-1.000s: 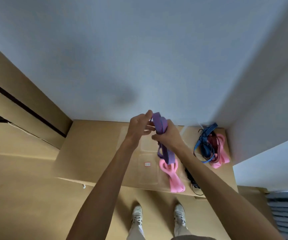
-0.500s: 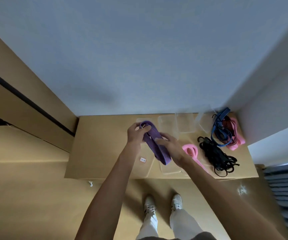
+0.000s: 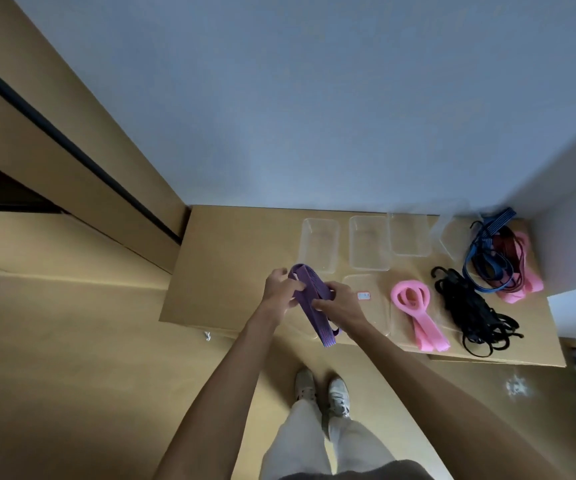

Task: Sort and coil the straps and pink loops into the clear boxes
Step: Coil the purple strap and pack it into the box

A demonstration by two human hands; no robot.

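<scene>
Purple strap [image 3: 309, 295] is hanging folded between both hands above the near edge of the cardboard top [image 3: 231, 258]. Left hand [image 3: 279, 289] is pinching the upper bend; right hand [image 3: 340, 301] is gripping the middle, apparently. Winding should be staying tight before lowering into the clear box [image 3: 319, 244] just beyond.

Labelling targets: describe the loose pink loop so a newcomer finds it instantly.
On the cardboard table, look right of the hands, in the near row. The pink loop lies between a flat clear lid and the black strap tangle. It lies alone, unlike the pink ones under the blue strap.
</scene>
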